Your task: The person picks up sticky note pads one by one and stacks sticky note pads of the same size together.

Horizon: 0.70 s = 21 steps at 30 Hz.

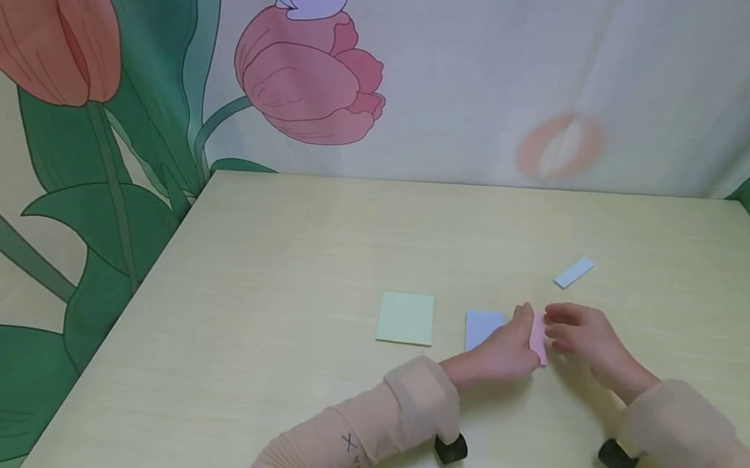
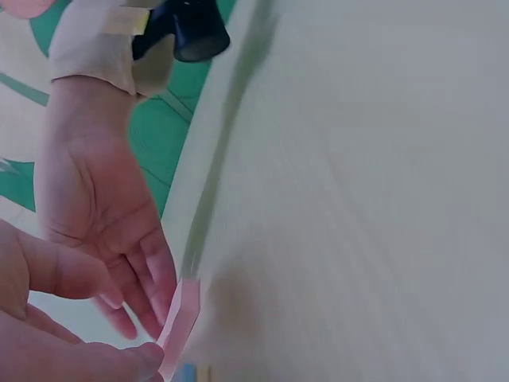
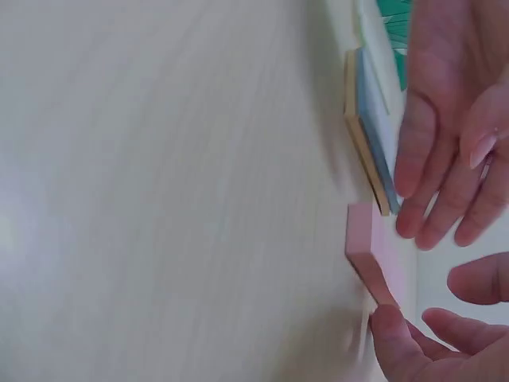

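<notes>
A narrow pink paper pad [image 1: 539,339] lies on the table between the two hands. My left hand [image 1: 507,345] is at its left side, the thumb touching the pad's near end and the other fingers extended. From the right, my right hand [image 1: 585,341] reaches over with loosely bent fingers, its fingertips at the pad's edge. In the right wrist view, a right fingertip touches one end of the pink pad [image 3: 366,239]. Partly covered by the left hand is a blue pad [image 1: 483,329], which shows a tan layer along its side in the right wrist view.
A pale green square pad [image 1: 405,318] lies to the left of the blue one. Beyond the right hand is a slim light blue strip [image 1: 573,273], set at a slant. A flower-printed cloth [image 1: 457,84] hangs behind the pale table [image 1: 264,253].
</notes>
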{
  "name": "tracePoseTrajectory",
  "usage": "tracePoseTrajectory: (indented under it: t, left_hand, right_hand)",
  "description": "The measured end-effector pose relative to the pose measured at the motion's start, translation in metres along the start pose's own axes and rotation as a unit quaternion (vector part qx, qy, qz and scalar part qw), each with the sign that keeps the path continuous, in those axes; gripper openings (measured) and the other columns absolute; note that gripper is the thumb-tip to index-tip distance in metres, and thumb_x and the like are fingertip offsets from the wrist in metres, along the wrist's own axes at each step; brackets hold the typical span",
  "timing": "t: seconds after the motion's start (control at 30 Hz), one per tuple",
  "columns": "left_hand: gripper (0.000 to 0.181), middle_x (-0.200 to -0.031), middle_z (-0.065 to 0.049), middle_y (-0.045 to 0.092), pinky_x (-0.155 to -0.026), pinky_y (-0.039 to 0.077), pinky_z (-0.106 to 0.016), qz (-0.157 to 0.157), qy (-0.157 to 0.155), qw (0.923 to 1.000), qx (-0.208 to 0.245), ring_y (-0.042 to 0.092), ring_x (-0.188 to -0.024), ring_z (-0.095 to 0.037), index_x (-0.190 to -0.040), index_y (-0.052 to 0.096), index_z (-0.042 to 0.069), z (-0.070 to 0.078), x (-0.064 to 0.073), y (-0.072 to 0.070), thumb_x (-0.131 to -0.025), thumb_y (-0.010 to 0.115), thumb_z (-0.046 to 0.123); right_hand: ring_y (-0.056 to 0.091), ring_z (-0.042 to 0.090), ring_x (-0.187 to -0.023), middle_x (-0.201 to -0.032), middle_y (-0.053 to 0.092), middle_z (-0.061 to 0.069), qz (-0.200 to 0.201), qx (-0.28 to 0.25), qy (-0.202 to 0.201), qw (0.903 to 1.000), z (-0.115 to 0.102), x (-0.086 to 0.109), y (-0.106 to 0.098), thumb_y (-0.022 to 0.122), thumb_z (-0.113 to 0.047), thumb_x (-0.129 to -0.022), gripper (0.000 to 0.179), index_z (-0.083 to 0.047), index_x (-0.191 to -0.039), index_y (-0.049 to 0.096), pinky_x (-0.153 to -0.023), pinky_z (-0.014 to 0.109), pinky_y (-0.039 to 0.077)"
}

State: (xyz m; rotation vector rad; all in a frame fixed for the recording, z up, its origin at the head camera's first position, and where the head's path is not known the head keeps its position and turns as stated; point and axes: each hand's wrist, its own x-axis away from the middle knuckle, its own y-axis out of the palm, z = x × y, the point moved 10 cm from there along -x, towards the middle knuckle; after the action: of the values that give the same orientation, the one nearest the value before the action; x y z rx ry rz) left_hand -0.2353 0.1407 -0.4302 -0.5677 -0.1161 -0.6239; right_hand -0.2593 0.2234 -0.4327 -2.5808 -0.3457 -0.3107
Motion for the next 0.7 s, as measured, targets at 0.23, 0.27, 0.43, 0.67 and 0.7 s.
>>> tracePoseTrajectory:
  t: [0.23,0.27,0.43,0.67,0.7]
  left_hand:
    - [0.050,-0.125,0.002,0.044,-0.070,0.039,-0.022,0.012,-0.036,0.9967,0.071,0.043,-0.099,-0.011,-0.127,0.032,0.008,-0.006,-0.001,0.002,-0.081,0.051,0.006]
    - [0.044,-0.119,0.000,0.046,-0.066,0.038,-0.022,0.012,-0.034,0.9962,0.079,0.044,-0.096,-0.012,-0.122,0.034,0.008,-0.006,-0.001,0.002,-0.081,0.050,0.006]
    - [0.053,-0.133,0.003,0.041,-0.089,0.037,-0.025,0.011,-0.039,0.9927,0.113,0.041,-0.108,-0.009,-0.130,0.032,0.009,-0.009,-0.003,0.005,-0.080,0.051,0.006]
    - [0.070,-0.147,0.005,0.019,-0.108,0.021,-0.032,0.018,-0.055,0.9912,0.119,0.020,-0.132,-0.006,-0.142,0.018,0.014,-0.013,-0.004,0.011,-0.080,0.051,0.009]
    - [0.071,-0.147,0.005,0.018,-0.108,0.020,-0.031,0.019,-0.056,0.9913,0.117,0.019,-0.132,-0.006,-0.142,0.018,0.014,-0.013,-0.003,0.012,-0.080,0.051,0.010]
  right_hand:
    - [0.054,0.001,-0.091,-0.135,0.031,0.030,-0.016,-0.119,0.049,0.9915,0.011,0.006,0.004,0.041,-0.008,-0.090,0.051,0.011,-0.133,0.024,-0.085,0.024,0.047]
    - [0.054,0.000,-0.090,-0.136,0.030,0.030,-0.019,-0.134,0.054,0.9893,0.012,0.007,0.005,0.041,-0.009,-0.090,0.051,0.011,-0.134,0.024,-0.086,0.025,0.047]
    - [0.053,0.001,-0.091,-0.138,0.026,0.027,-0.032,-0.186,0.075,0.9791,0.014,0.010,0.010,0.039,-0.011,-0.091,0.053,0.008,-0.136,0.019,-0.087,0.028,0.047]
    - [0.053,0.002,-0.092,-0.141,0.022,0.025,-0.033,-0.206,0.096,0.9733,0.018,0.013,0.010,0.036,-0.011,-0.091,0.053,0.004,-0.139,0.016,-0.087,0.028,0.047]
    - [0.053,0.001,-0.092,-0.141,0.022,0.025,-0.033,-0.208,0.097,0.9728,0.019,0.013,0.009,0.036,-0.011,-0.092,0.053,0.004,-0.139,0.016,-0.087,0.028,0.047]
